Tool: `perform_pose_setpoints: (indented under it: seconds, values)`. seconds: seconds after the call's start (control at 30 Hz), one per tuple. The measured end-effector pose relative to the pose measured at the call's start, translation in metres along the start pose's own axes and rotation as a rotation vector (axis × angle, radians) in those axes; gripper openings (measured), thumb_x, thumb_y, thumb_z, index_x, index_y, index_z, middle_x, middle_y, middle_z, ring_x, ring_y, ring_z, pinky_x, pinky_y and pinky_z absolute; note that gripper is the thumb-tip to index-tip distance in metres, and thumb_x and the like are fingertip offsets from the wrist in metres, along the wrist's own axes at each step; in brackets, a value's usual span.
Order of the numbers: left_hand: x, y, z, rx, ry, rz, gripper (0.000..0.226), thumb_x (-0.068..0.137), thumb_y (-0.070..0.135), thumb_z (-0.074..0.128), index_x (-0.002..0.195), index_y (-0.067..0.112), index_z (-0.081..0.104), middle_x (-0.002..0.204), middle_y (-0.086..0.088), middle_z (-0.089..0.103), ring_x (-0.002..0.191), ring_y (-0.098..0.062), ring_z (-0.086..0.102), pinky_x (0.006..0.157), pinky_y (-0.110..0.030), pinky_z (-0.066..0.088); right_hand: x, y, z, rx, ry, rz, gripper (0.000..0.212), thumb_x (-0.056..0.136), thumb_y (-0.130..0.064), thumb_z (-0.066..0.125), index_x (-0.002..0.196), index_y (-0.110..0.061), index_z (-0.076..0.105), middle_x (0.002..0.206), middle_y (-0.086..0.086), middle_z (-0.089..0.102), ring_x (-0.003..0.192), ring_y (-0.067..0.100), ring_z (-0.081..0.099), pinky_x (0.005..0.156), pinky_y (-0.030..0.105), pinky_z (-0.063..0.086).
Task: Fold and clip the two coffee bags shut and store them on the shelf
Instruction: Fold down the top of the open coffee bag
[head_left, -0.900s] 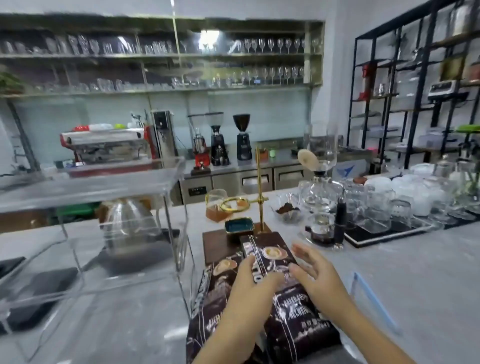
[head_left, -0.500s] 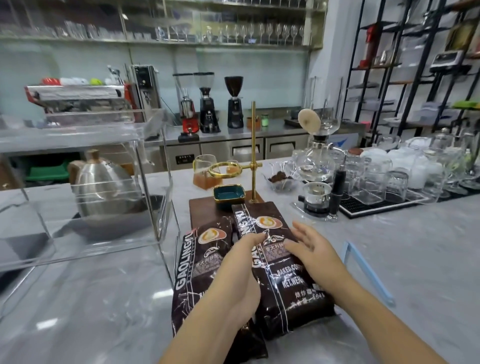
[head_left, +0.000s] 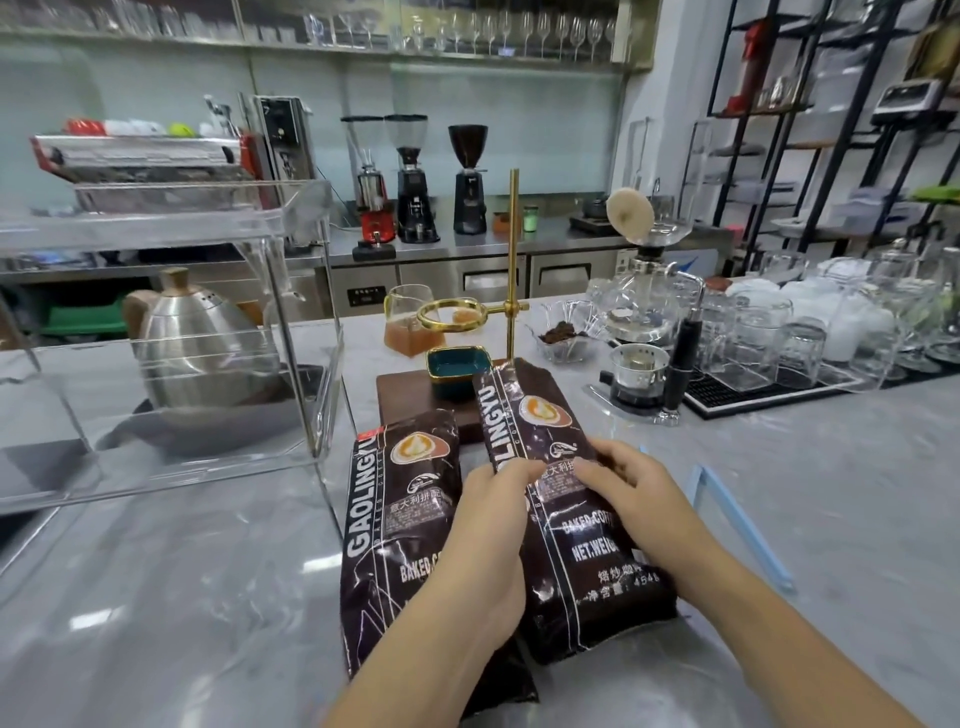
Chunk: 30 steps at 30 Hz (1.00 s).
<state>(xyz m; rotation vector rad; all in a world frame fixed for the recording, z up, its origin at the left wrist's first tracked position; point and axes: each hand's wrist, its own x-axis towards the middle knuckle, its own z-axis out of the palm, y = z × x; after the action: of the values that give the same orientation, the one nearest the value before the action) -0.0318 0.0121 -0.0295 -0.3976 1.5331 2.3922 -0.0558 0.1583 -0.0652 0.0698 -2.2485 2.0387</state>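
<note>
Two dark brown coffee bags lie side by side on the grey marble counter (head_left: 857, 467). The left coffee bag (head_left: 400, 519) lies flat, its top unfolded. The right coffee bag (head_left: 576, 551) reaches up over a wooden board. My left hand (head_left: 493, 535) grips the right bag's left edge with curled fingers. My right hand (head_left: 634, 499) holds the same bag from the right, fingertips bent onto its front. A long light-blue clip (head_left: 743, 525) lies on the counter just right of my right arm.
A clear acrylic shelf (head_left: 311, 332) stands at the left, with a steel kettle (head_left: 197, 343) seen through it. Behind the bags are the wooden board (head_left: 405, 400), a small teal dish (head_left: 457, 364) and a brass dripper stand (head_left: 513, 270). Several glasses (head_left: 779, 338) crowd the back right.
The view has tipped down and closer to the counter. My fingers, lying flatter on the right bag before, now curl onto its middle, and both hands sit closer together.
</note>
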Motion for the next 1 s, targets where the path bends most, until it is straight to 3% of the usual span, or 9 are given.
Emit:
perform_pose_setpoints:
  seconds: [0.07, 0.13, 0.3, 0.57, 0.77, 0.9, 1.0]
  values:
    - [-0.006, -0.002, -0.005, -0.005, -0.062, 0.040, 0.026, 0.093, 0.021, 0.061, 0.119, 0.018, 0.060, 0.104, -0.012, 0.077, 0.082, -0.025, 0.078, 0.055, -0.032, 0.060, -0.003, -0.003, 0.000, 0.026, -0.015, -0.034, 0.019, 0.093, -0.016, 0.062, 0.109, -0.024, 0.067, 0.100, 0.000, 0.078, 0.090, 0.018, 0.074, 0.071, 0.024, 0.057]
    - [-0.008, 0.000, -0.004, 0.007, -0.062, 0.082, 0.023, 0.094, 0.017, 0.061, 0.117, 0.019, 0.063, 0.102, -0.010, 0.078, 0.077, -0.021, 0.079, 0.054, -0.029, 0.060, -0.007, -0.006, 0.000, 0.047, -0.027, -0.078, 0.023, 0.094, -0.015, 0.060, 0.112, -0.027, 0.065, 0.103, -0.003, 0.077, 0.094, 0.017, 0.073, 0.075, 0.026, 0.057]
    - [-0.012, 0.004, -0.001, 0.008, -0.045, 0.205, 0.021, 0.095, 0.015, 0.061, 0.115, 0.023, 0.061, 0.107, -0.006, 0.076, 0.091, -0.023, 0.077, 0.078, -0.045, 0.063, -0.015, -0.015, 0.001, 0.093, -0.019, -0.231, 0.042, 0.089, -0.014, 0.064, 0.125, -0.034, 0.055, 0.115, -0.013, 0.072, 0.108, 0.006, 0.067, 0.084, 0.023, 0.055]
    - [-0.016, 0.008, -0.004, 0.231, -0.006, 0.480, 0.017, 0.093, 0.018, 0.068, 0.106, 0.026, 0.061, 0.106, 0.001, 0.074, 0.099, -0.016, 0.072, 0.090, -0.044, 0.059, -0.017, -0.013, 0.000, 0.088, -0.009, -0.449, 0.065, 0.082, -0.007, 0.066, 0.141, -0.019, 0.041, 0.133, -0.006, 0.062, 0.127, 0.015, 0.056, 0.102, 0.032, 0.048]
    - [-0.013, 0.014, -0.013, 0.412, -0.047, 0.585, 0.023, 0.086, 0.022, 0.077, 0.103, 0.020, 0.060, 0.098, 0.006, 0.075, 0.083, 0.001, 0.072, 0.068, -0.014, 0.056, -0.017, -0.015, -0.002, 0.104, 0.024, -0.548, 0.064, 0.078, 0.000, 0.068, 0.134, -0.019, 0.043, 0.131, 0.004, 0.060, 0.126, 0.025, 0.055, 0.105, 0.038, 0.045]
    - [-0.009, 0.019, -0.021, 0.487, -0.112, 0.578, 0.028, 0.083, 0.024, 0.080, 0.102, 0.017, 0.060, 0.098, 0.005, 0.076, 0.085, 0.001, 0.072, 0.068, -0.015, 0.057, -0.018, -0.015, -0.003, 0.093, 0.023, -0.570, 0.063, 0.077, 0.000, 0.069, 0.129, -0.023, 0.043, 0.127, 0.010, 0.060, 0.122, 0.027, 0.057, 0.104, 0.039, 0.046]
    - [-0.006, 0.021, -0.027, 0.515, -0.174, 0.557, 0.036, 0.078, 0.020, 0.084, 0.099, 0.012, 0.056, 0.092, 0.005, 0.078, 0.083, -0.004, 0.075, 0.068, -0.019, 0.058, -0.018, -0.013, -0.004, 0.103, 0.023, -0.561, 0.065, 0.076, -0.005, 0.072, 0.130, -0.017, 0.036, 0.124, 0.013, 0.059, 0.118, 0.028, 0.058, 0.100, 0.042, 0.048]
